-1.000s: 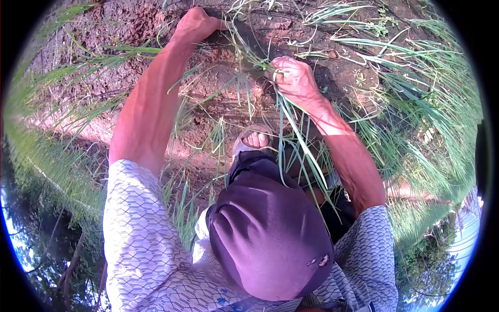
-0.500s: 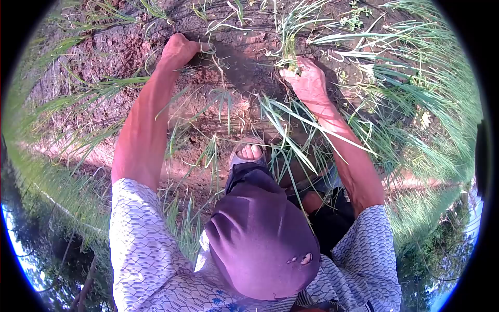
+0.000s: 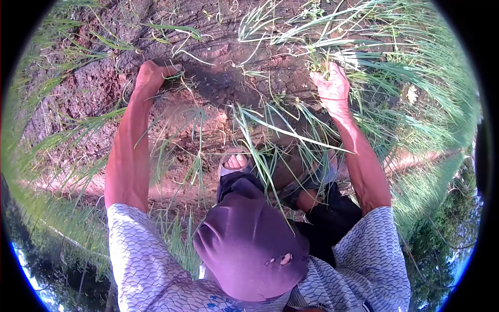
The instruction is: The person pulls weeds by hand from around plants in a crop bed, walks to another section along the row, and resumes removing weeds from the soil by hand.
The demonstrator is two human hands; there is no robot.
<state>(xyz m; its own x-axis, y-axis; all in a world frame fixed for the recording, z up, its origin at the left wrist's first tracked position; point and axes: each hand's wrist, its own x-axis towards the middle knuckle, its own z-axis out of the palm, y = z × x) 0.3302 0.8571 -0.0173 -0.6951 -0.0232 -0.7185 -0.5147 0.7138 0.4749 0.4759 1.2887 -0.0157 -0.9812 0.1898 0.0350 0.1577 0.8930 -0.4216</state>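
My left hand (image 3: 149, 79) is closed near the dark soil at the upper left, its thumb pointing right. Thin green stalks (image 3: 178, 76) stick out by its thumb, and the fingers are mostly hidden beneath. At the upper right, my right hand (image 3: 332, 89) is closed around a small tuft of weeds (image 3: 320, 66), beside the long onion-like leaves (image 3: 384, 73). Between the two hands lies bare brown soil (image 3: 218, 78) with a few thin stems on it.
Long green plants (image 3: 275, 130) rise in front of my sandalled foot (image 3: 236, 162). A purple cap (image 3: 254, 244) covers the lower middle of the view. Dense green rows (image 3: 442, 88) stand at the right, and sparser plants (image 3: 73, 125) grow at the left.
My right hand has moved right, away from the leaves it was beside, with the green tuft in it. My left hand has shifted left and lower in view. The view itself has shifted somewhat.
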